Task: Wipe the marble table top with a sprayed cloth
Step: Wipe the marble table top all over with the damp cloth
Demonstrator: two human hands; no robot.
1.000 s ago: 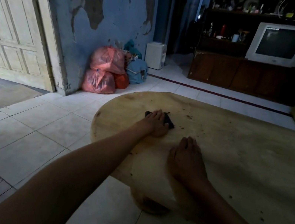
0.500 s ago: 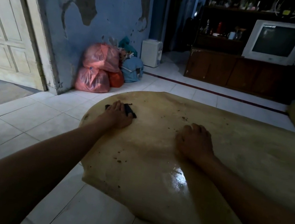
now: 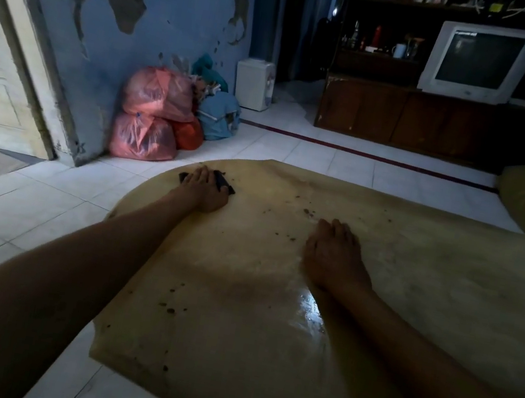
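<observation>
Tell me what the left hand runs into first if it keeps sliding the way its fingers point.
The left hand, pressing the dark cloth, would likely reach the table top's far edge first, then open floor; the pink bags seem farther off.

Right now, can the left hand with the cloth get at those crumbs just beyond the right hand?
Probably yes. The left hand presses the cloth flat on the table, and bare tabletop lies between it and the crumbs; the right hand rests just short of them.

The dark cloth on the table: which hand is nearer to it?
Left. The left hand presses on the dark cloth at the table's far edge; the right hand lies flat, apart, to its right.
</observation>
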